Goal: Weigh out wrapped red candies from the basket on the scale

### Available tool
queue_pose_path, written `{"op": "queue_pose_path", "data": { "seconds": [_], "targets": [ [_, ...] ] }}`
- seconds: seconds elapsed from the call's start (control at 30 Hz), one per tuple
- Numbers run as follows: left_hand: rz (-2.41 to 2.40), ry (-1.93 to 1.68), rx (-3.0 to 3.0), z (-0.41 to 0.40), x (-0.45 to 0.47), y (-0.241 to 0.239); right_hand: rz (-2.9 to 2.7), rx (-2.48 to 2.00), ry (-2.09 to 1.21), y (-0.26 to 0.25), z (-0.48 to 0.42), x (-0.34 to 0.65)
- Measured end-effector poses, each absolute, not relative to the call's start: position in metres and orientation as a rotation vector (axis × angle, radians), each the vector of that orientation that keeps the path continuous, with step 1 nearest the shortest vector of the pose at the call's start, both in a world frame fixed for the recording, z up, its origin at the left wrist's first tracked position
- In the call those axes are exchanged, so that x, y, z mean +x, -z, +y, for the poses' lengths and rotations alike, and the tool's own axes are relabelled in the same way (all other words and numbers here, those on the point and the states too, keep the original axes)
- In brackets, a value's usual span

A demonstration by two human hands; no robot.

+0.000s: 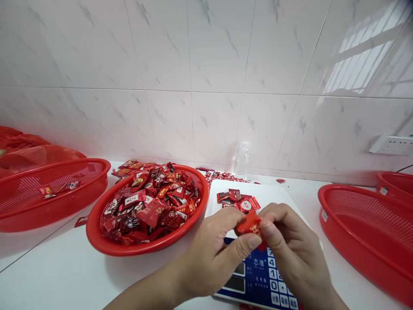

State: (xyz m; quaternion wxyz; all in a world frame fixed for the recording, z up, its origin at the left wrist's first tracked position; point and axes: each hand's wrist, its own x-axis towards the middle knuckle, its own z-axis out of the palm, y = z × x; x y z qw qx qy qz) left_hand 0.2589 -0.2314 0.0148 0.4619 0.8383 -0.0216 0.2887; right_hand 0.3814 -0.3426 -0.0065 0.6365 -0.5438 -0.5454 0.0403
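Observation:
Between the fingers of both hands is a small red packet (pixel 250 224) with gold lettering. My left hand (pixel 219 247) pinches it from the left, and my right hand (pixel 290 249) grips its right edge. Both hands are over a digital scale (pixel 254 282) with a blue keypad panel and a white pan (pixel 267 189). Several red packets (pixel 238 200) lie on that pan, just beyond my fingers. To the left, a round red basket (pixel 146 249) is heaped with red and dark packets (pixel 155 206).
At far left stands another red basket (pixel 97 176) with a few packets, red mesh bags (pixel 41 153) behind it. Red baskets (pixel 364 193) stand at the right. Loose packets (pixel 222 175) and a clear plastic bottle (pixel 242 159) are by the tiled wall, which has a power socket (pixel 392 145).

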Motion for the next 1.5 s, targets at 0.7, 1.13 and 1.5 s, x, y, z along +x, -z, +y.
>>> {"op": "queue_pose_path", "data": {
  "seconds": [0.7,1.13,1.5],
  "targets": [
    [-0.136,-1.096,2.224,-0.236,0.259,-0.008,-1.350,-1.235,0.319,0.021,-0.333,0.363],
    [-0.047,-0.904,2.136,-0.236,0.256,-0.009,-1.386,-1.211,0.151,0.018,-0.332,0.360],
    [-0.075,-0.850,2.120,-0.236,0.262,-0.006,-1.284,-1.214,0.132,0.014,-0.333,0.360]
  ]
}}
